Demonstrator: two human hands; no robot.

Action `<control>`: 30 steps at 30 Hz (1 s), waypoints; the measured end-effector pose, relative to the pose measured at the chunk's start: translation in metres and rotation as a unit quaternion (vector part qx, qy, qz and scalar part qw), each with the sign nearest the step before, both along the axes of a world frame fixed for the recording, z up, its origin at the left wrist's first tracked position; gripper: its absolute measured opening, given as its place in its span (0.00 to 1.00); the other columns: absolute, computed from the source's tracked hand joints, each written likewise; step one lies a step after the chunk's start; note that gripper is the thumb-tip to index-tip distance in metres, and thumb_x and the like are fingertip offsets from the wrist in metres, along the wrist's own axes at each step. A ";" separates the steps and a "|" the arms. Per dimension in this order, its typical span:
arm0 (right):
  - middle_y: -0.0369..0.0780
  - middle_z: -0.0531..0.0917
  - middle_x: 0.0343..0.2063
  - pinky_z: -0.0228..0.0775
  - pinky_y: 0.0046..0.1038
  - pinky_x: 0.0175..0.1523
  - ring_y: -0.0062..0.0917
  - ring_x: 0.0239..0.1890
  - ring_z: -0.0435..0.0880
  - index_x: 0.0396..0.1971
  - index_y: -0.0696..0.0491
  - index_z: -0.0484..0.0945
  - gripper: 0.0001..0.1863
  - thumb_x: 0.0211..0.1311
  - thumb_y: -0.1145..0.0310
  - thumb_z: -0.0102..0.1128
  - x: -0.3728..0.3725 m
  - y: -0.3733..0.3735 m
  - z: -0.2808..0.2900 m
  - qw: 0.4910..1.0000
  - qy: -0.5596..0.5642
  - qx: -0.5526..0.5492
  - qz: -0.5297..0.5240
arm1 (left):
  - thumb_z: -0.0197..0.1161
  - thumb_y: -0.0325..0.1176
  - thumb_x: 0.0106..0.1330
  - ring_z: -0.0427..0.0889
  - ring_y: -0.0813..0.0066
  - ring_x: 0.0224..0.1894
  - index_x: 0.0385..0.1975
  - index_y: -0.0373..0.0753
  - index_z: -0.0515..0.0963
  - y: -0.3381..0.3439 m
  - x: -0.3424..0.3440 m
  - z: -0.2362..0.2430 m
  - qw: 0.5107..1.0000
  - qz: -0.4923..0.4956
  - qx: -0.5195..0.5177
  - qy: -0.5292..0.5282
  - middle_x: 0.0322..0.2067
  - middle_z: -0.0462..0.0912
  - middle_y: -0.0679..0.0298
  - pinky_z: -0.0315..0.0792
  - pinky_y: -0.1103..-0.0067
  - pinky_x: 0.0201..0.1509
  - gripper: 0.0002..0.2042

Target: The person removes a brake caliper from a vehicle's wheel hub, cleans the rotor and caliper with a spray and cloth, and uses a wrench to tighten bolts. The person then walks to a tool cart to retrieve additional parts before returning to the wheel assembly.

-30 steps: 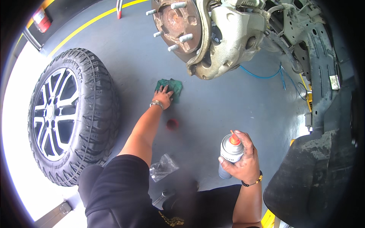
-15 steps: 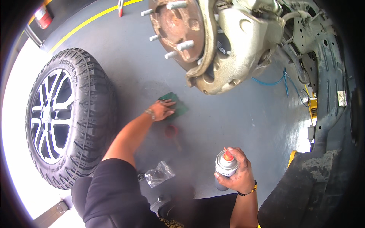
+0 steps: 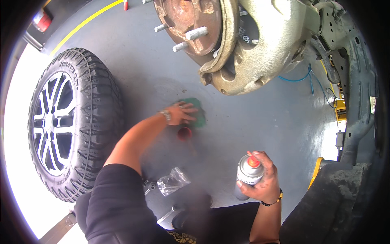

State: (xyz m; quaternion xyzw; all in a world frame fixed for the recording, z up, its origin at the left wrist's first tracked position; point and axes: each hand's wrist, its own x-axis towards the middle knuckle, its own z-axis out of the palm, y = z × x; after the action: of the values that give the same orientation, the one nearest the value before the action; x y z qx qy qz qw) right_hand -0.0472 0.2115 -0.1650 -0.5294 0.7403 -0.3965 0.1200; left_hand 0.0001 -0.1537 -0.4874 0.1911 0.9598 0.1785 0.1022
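My left hand (image 3: 180, 114) lies on a green cloth (image 3: 198, 118) on the floor, fingers spread and slightly blurred. Just below that hand is a small red round thing (image 3: 184, 133), too smeared to name. In my right hand (image 3: 263, 179) is an aerosol spray can (image 3: 250, 171) with an orange nozzle, held upright with a finger up at the nozzle. Above both hands hangs a rusty wheel hub (image 3: 189, 24) with bare studs, beside a dirty metallic brake caliper (image 3: 264, 53).
A wheel with a knobbly tyre (image 3: 97, 122) stands at my left. Near my knees lie a clear plastic bag (image 3: 172, 181) and wrenches (image 3: 167, 215). At the right are the vehicle's dark underbody frame (image 3: 355, 81), a blue hose (image 3: 294, 79) and a yellow stand (image 3: 340, 110).
My left hand has slid a little to the right with the green cloth. My right hand and the can have shifted slightly right; the view has moved closer to the hub.
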 end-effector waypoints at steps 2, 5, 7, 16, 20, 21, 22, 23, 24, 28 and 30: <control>0.44 0.83 0.48 0.75 0.37 0.48 0.37 0.41 0.83 0.63 0.51 0.65 0.44 0.42 0.69 0.76 -0.001 0.003 0.004 1.000 -0.009 0.011 -0.025 | 0.50 0.48 0.75 0.45 0.56 0.79 0.67 0.60 0.70 -0.058 0.030 0.011 0.975 0.199 -0.095 -0.030 0.77 0.49 0.66 0.45 0.55 0.79 0.21; 0.44 0.83 0.48 0.75 0.37 0.49 0.37 0.42 0.83 0.63 0.50 0.65 0.43 0.42 0.68 0.76 -0.004 -0.010 -0.001 1.000 0.020 0.000 -0.014 | 0.49 0.47 0.75 0.44 0.55 0.79 0.70 0.62 0.65 -0.091 0.032 0.012 0.871 0.482 -0.088 -0.020 0.78 0.48 0.66 0.44 0.55 0.79 0.23; 0.43 0.83 0.47 0.75 0.37 0.49 0.38 0.42 0.83 0.63 0.48 0.65 0.44 0.42 0.68 0.76 0.003 -0.013 0.004 0.999 0.039 0.029 -0.016 | 0.49 0.47 0.75 0.43 0.54 0.79 0.71 0.62 0.64 -0.050 -0.014 0.024 0.878 0.463 -0.115 -0.044 0.78 0.48 0.66 0.43 0.54 0.79 0.24; 0.48 0.81 0.47 0.78 0.36 0.53 0.39 0.47 0.85 0.63 0.51 0.65 0.44 0.44 0.66 0.78 0.006 -0.035 0.011 0.998 0.051 0.013 0.023 | 0.55 0.49 0.71 0.45 0.51 0.79 0.69 0.62 0.66 -0.041 -0.005 0.014 0.881 0.471 -0.042 0.005 0.77 0.48 0.64 0.43 0.49 0.77 0.25; 0.41 0.83 0.49 0.75 0.37 0.52 0.38 0.44 0.82 0.62 0.48 0.67 0.42 0.43 0.66 0.77 0.020 -0.044 -0.002 0.998 0.034 -0.004 0.043 | 0.54 0.44 0.72 0.42 0.53 0.79 0.70 0.65 0.65 0.010 -0.044 0.026 0.942 0.319 -0.082 -0.057 0.78 0.45 0.67 0.43 0.49 0.78 0.26; 0.41 0.83 0.49 0.74 0.37 0.52 0.38 0.44 0.82 0.62 0.48 0.67 0.42 0.43 0.66 0.77 0.017 -0.042 -0.002 0.998 0.047 0.008 0.046 | 0.53 0.43 0.72 0.41 0.56 0.80 0.70 0.65 0.65 0.031 -0.046 0.030 0.977 0.171 -0.105 -0.076 0.78 0.45 0.70 0.42 0.51 0.79 0.25; 0.41 0.83 0.49 0.74 0.38 0.53 0.39 0.45 0.82 0.62 0.48 0.67 0.42 0.43 0.66 0.77 0.016 -0.043 -0.001 0.997 0.058 0.010 0.045 | 0.53 0.39 0.72 0.42 0.60 0.80 0.68 0.66 0.68 0.034 -0.040 0.023 0.986 0.137 -0.058 -0.075 0.78 0.45 0.73 0.42 0.53 0.79 0.24; 0.41 0.83 0.49 0.74 0.38 0.54 0.39 0.45 0.82 0.62 0.48 0.67 0.42 0.44 0.65 0.77 0.019 -0.040 -0.001 0.997 0.065 0.016 0.035 | 0.54 0.36 0.71 0.42 0.63 0.80 0.66 0.67 0.71 0.039 -0.032 0.021 0.992 0.093 -0.008 -0.079 0.78 0.46 0.75 0.43 0.55 0.80 0.24; 0.42 0.83 0.49 0.74 0.39 0.55 0.40 0.47 0.82 0.62 0.48 0.68 0.41 0.44 0.65 0.76 0.018 -0.040 0.003 0.997 0.064 0.013 0.035 | 0.54 0.34 0.71 0.43 0.65 0.80 0.66 0.66 0.72 0.032 -0.024 0.019 0.993 0.074 -0.028 -0.086 0.78 0.47 0.76 0.43 0.56 0.80 0.24; 0.43 0.83 0.49 0.74 0.39 0.56 0.40 0.47 0.82 0.62 0.48 0.68 0.41 0.44 0.66 0.76 0.023 -0.026 0.027 1.000 0.013 -0.012 0.003 | 0.56 0.31 0.68 0.47 0.68 0.79 0.64 0.61 0.75 0.006 0.044 0.011 0.995 0.038 -0.041 -0.086 0.77 0.51 0.77 0.48 0.60 0.80 0.24; 0.42 0.83 0.47 0.73 0.38 0.55 0.40 0.46 0.82 0.62 0.47 0.68 0.42 0.43 0.67 0.76 0.027 -0.021 0.033 0.999 -0.010 -0.038 -0.016 | 0.57 0.31 0.66 0.52 0.67 0.78 0.62 0.59 0.76 -0.014 0.078 0.009 0.994 0.068 -0.048 -0.064 0.76 0.54 0.74 0.54 0.60 0.78 0.24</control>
State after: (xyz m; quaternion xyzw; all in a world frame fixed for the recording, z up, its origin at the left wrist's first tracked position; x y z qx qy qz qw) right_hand -0.0203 0.1903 -0.1323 -0.5175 0.7320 -0.4316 0.1006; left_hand 0.0782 -0.1680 -0.4779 0.1081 0.9695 0.1507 0.1601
